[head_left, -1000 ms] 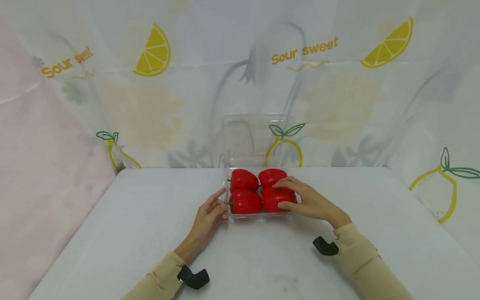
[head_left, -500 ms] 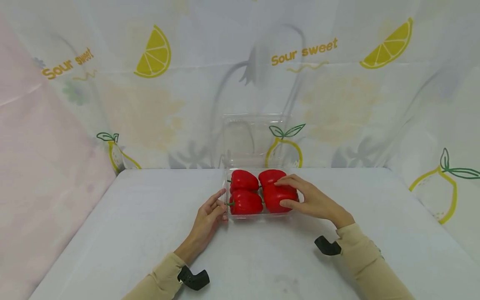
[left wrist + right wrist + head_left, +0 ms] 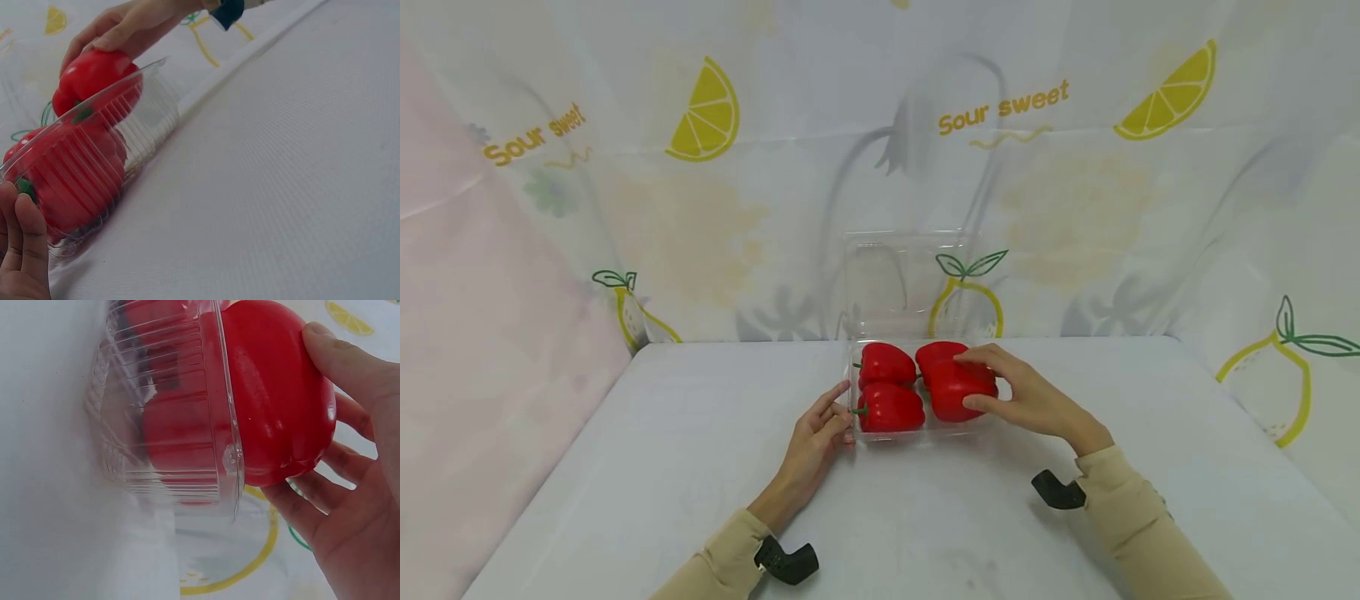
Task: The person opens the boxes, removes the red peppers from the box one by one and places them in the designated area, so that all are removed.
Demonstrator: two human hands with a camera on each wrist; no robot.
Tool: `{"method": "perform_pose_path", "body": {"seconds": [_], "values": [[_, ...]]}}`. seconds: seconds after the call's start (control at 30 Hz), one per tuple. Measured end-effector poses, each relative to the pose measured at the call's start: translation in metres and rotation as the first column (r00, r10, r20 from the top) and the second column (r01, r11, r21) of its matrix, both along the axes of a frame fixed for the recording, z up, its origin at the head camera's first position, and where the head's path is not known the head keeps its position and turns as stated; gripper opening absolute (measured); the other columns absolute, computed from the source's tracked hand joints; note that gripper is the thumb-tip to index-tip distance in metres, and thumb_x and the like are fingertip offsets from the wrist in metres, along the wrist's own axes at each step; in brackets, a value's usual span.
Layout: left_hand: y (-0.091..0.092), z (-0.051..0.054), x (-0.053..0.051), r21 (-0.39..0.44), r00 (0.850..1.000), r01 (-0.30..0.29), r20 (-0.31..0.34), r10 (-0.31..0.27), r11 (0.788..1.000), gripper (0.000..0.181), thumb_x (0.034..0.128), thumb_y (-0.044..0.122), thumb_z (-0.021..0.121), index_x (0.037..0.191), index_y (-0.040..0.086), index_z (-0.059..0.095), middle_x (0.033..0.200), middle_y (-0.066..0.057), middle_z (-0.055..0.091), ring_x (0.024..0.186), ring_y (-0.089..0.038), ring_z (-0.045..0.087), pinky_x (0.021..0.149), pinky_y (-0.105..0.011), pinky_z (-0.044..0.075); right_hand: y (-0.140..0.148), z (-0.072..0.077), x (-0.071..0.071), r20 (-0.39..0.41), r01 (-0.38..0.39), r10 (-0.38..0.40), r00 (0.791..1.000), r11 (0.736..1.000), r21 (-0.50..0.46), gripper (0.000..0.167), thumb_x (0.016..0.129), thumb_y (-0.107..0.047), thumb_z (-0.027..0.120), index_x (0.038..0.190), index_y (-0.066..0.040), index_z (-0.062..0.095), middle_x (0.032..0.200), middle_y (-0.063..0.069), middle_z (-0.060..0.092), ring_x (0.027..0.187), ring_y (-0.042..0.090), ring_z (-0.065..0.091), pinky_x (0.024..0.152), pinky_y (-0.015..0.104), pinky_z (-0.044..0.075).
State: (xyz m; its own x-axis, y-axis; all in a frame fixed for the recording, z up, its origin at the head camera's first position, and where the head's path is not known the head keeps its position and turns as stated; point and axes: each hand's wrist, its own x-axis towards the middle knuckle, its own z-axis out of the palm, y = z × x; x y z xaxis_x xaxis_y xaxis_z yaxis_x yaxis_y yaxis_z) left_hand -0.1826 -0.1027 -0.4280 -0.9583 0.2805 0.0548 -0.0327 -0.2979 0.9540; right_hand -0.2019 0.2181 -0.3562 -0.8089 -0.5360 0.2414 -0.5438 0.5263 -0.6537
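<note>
A clear plastic box [image 3: 891, 437] holds several red bell peppers, its lid [image 3: 880, 279] standing up behind. My right hand [image 3: 1026, 400] grips the front right pepper [image 3: 957, 392], thumb on the near side and fingers on the far side. In the right wrist view that pepper [image 3: 275, 394] sits partly above the box rim [image 3: 234, 425]. My left hand [image 3: 811, 442] touches the box's left side, fingers mostly straight, beside the front left pepper [image 3: 891, 408]. The left wrist view shows its fingertips [image 3: 28, 219] against the box wall.
A white cloth-covered table [image 3: 925, 517] lies under the box. Behind it hangs a pale curtain [image 3: 805, 183] with lemon prints, close to the raised lid. A pink cloth [image 3: 490, 333] hangs at the left. Black curved pieces [image 3: 786, 562] are at both wrists.
My right hand has closed round the front right pepper and raised it a little, moving slightly right. My left hand stays at the box's side.
</note>
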Motion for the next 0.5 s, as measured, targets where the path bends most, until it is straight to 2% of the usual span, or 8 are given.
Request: {"method": "perform_pose_path", "body": {"seconds": [0.2, 0.37, 0.5], "values": [[-0.0002, -0.0020, -0.0010, 0.003, 1.000, 0.000, -0.011, 0.000, 1.000, 0.054, 0.0948, 0.003, 0.047, 0.146, 0.007, 0.030, 0.085, 0.005, 0.051, 0.070, -0.007, 0.050, 0.067, -0.018, 0.049, 0.0008, 0.0022, -0.0002, -0.053, 0.011, -0.011, 0.999, 1.000, -0.003, 0.059, 0.084, -0.031, 0.071, 0.135, -0.021, 0.045, 0.131, -0.006, 0.048, 0.116, 0.012, 0.049, 0.093, 0.037, 0.051], [-0.0004, -0.0021, -0.0013, 0.000, 1.000, 0.007, -0.016, -0.007, 1.000, 0.055, 0.0948, 0.003, 0.047, 0.146, 0.006, 0.029, 0.085, 0.005, 0.050, 0.071, -0.007, 0.050, 0.067, -0.018, 0.048, 0.0025, 0.0024, -0.0022, -0.078, 0.034, -0.035, 0.996, 0.999, -0.016, 0.066, 0.083, -0.029, 0.073, 0.139, -0.013, 0.043, 0.131, -0.004, 0.048, 0.114, 0.014, 0.050, 0.089, 0.031, 0.052], [-0.0001, -0.0012, -0.0010, 0.001, 1.000, 0.008, -0.011, -0.008, 1.000, 0.055, 0.0947, 0.004, 0.047, 0.146, 0.007, 0.029, 0.086, 0.005, 0.050, 0.071, -0.007, 0.050, 0.068, -0.018, 0.048, 0.0047, 0.0022, -0.0033, -0.094, 0.057, -0.057, 0.994, 0.998, -0.005, 0.067, 0.084, -0.030, 0.071, 0.142, -0.014, 0.041, 0.133, 0.001, 0.046, 0.116, 0.017, 0.049, 0.086, 0.030, 0.053]]}}
